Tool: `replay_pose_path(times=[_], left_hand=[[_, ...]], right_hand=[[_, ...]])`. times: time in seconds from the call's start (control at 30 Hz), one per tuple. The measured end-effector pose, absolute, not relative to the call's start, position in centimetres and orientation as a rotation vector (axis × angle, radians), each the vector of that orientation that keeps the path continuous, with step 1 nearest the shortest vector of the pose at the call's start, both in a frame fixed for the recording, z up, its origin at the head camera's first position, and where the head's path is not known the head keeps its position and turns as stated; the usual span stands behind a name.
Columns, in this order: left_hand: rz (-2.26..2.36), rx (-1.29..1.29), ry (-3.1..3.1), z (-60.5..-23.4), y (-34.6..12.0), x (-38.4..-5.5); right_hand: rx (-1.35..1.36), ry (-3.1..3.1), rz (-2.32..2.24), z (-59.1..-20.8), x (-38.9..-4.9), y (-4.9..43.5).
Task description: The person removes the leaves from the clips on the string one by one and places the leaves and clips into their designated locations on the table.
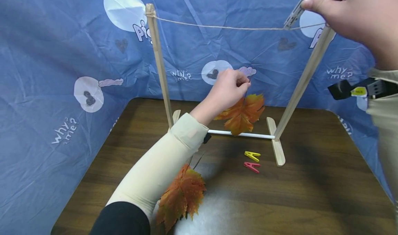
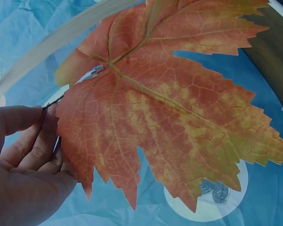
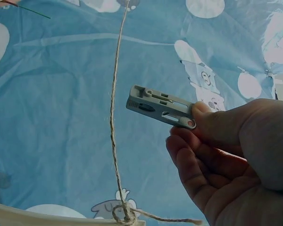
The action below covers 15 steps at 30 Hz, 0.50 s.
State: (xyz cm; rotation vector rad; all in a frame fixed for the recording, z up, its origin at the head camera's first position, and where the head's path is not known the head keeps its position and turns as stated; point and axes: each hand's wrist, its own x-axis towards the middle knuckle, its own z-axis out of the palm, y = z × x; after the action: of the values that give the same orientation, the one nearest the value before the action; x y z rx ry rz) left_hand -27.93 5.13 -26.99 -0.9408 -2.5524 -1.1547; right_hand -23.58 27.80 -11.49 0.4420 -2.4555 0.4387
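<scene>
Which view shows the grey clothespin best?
The right wrist view: the grey clothespin is seen whole, pinched by the right hand beside the string. The head view shows only a sliver; the left wrist view shows none.

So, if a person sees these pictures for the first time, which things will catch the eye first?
Most likely the orange leaf that the left hand pinches by its stem, in front of the wooden frame. Next, up at the top right, the right hand holds a grey peg close to the string. On the brown table lie a second leaf and two small pegs, a yellow peg and a red peg.
</scene>
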Motion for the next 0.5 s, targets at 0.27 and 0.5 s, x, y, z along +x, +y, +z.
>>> replay_pose_path(times=[0.27, 0.5], left_hand=[[-1.140, -0.984, -2.529, -27.5, 3.3, -26.7], [-1.135, -0.997, -2.559, -27.9, 1.8, -25.9]], right_hand=[[0.397, -2.428, 0.527, -12.3, -22.8, 27.8], [0.381, -2.448, 0.489, -13.4, -21.4, 27.3]])
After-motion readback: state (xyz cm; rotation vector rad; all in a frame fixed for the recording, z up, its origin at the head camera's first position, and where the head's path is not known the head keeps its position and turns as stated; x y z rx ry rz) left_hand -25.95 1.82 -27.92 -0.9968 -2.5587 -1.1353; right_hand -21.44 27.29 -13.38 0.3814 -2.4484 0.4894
